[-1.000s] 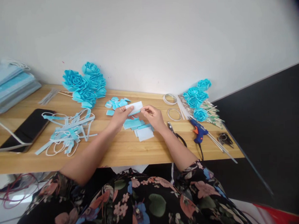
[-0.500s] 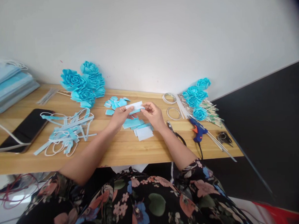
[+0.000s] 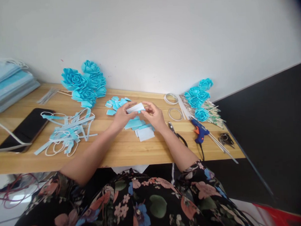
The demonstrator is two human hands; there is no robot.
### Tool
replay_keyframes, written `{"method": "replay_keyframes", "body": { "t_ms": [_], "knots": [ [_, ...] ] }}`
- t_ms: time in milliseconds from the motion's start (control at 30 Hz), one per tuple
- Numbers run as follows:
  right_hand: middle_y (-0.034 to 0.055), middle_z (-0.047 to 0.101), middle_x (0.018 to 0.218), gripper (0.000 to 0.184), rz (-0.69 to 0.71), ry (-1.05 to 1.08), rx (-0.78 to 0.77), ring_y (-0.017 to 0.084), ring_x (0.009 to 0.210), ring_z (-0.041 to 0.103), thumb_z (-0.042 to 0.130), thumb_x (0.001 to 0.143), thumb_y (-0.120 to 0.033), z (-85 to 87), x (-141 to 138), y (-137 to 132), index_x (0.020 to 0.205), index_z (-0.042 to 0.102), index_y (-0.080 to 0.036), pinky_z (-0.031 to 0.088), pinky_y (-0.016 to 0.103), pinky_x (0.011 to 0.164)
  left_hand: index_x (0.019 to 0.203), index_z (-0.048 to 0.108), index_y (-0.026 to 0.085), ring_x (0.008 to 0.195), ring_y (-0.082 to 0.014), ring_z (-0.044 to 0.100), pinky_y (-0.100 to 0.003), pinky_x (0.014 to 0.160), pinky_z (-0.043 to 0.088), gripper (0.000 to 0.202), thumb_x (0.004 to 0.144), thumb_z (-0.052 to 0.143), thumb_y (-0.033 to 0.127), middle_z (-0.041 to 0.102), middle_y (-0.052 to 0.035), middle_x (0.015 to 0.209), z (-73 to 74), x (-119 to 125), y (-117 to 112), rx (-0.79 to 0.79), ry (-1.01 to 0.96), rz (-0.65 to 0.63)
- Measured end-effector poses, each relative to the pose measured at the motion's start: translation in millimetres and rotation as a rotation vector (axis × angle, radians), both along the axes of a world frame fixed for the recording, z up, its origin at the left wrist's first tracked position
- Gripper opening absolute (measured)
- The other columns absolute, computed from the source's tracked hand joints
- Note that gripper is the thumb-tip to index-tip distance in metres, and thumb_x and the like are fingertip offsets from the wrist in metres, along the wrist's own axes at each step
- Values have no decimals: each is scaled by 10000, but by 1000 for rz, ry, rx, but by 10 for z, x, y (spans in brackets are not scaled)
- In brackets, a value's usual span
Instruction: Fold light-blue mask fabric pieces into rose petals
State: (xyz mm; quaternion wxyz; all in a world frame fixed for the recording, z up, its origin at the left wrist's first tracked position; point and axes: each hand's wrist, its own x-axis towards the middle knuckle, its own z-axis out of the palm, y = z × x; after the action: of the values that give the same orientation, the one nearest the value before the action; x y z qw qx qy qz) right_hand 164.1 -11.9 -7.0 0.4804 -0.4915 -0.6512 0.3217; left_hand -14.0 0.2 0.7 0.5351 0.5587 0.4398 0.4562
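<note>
Between my two hands is a small folded piece of mask fabric [image 3: 136, 108], white on the upper face with a strip of light blue at its lower edge. My left hand [image 3: 122, 115] pinches its left end, and my right hand [image 3: 153, 114] grips the right end. Below the hands lies a loose pile of blue and white fabric rectangles [image 3: 146, 134]. Just left of my left hand are several small cut blue pieces [image 3: 115, 103] on the wooden table [image 3: 132, 155].
Cut strips with ear loops [image 3: 69, 132] and a phone [image 3: 25, 129] lie left. Blue fabric roses [image 3: 84, 84] stand behind; more roses [image 3: 196, 96] are at right, near wire coils [image 3: 174, 114] and a blue glue gun [image 3: 200, 131]. Packed masks [image 3: 11, 86] sit far left.
The piece has been turned so more white and less blue shows. My left fingers have shifted from its front to behind its upper edge.
</note>
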Motion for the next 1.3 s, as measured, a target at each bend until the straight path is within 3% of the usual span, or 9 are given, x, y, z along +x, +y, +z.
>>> {"method": "replay_keyframes", "body": {
  "t_ms": [133, 300, 600, 667, 767, 833, 967, 1133, 1300],
  "knots": [
    [-7, 663, 868, 516, 29, 8, -37, 129, 747, 614, 672, 794, -345, 8, 7, 1, 1291, 592, -232, 528, 278, 745, 1217, 630, 132, 666, -121, 582, -250, 661, 467, 554, 694, 728, 286, 659, -8, 798, -14, 9, -3, 28, 4, -39],
    [-12, 652, 837, 524, 76, 20, -75, 120, 698, 595, 653, 791, -318, 6, 9, 7, 1303, 597, -221, 519, 259, 683, 1212, 646, 160, 811, -165, 630, -268, 747, 468, 520, 699, 709, 222, 678, -25, 866, -70, 5, 34, 143, 69, -6],
    [-22, 628, 789, 500, 117, 39, -141, 109, 665, 562, 688, 786, -365, -17, 11, 4, 1259, 650, -204, 477, 234, 622, 1275, 559, 155, 631, -123, 564, -258, 644, 464, 651, 667, 758, 277, 586, 42, 697, 33, 7, 7, -10, -169, -10],
    [-18, 627, 801, 505, 107, 60, -127, 107, 669, 566, 698, 781, -379, -23, 18, 13, 1250, 659, -194, 480, 234, 627, 1174, 595, 160, 608, -120, 558, -250, 594, 447, 561, 671, 774, 331, 602, 34, 705, 25, 1, 3, -52, -156, -12],
    [-17, 635, 788, 504, 96, 54, -111, 103, 649, 563, 703, 783, -390, -39, 22, 24, 1247, 666, -197, 479, 231, 621, 820, 638, 156, 556, -102, 511, -240, 539, 403, 324, 701, 761, 431, 611, 8, 662, -24, -11, 17, -60, -79, -17],
    [-9, 669, 819, 501, 99, 43, -122, 109, 658, 583, 706, 780, -385, -49, 19, 25, 1248, 666, -210, 492, 237, 637, 659, 604, 162, 539, -96, 482, -241, 536, 389, 341, 715, 747, 466, 594, -1, 613, -53, -15, 28, -28, -53, -9],
    [28, 728, 967, 435, 130, 70, -160, 149, 753, 646, 698, 790, -431, -34, 14, 8, 1163, 700, -207, 524, 263, 684, 620, 617, 167, 538, -102, 473, -249, 540, 379, 353, 689, 767, 480, 610, -10, 599, -62, -13, 34, -11, -51, 20],
    [-2, 650, 719, 379, 100, -23, -91, 145, 685, 593, 571, 889, -531, 16, 47, -16, 842, 714, -184, 465, 253, 653, 585, 614, 171, 534, -106, 476, -251, 531, 380, 369, 680, 768, 493, 632, -19, 596, -33, -6, 25, -14, -27, 32],
    [-21, 568, 644, 380, 74, -56, -53, 124, 626, 524, 559, 900, -516, 39, 52, -28, 768, 678, -180, 403, 241, 599, 587, 623, 168, 522, -102, 473, -246, 524, 378, 359, 685, 767, 482, 617, -13, 578, -38, -10, 29, -10, -19, 39]
  ]
}}
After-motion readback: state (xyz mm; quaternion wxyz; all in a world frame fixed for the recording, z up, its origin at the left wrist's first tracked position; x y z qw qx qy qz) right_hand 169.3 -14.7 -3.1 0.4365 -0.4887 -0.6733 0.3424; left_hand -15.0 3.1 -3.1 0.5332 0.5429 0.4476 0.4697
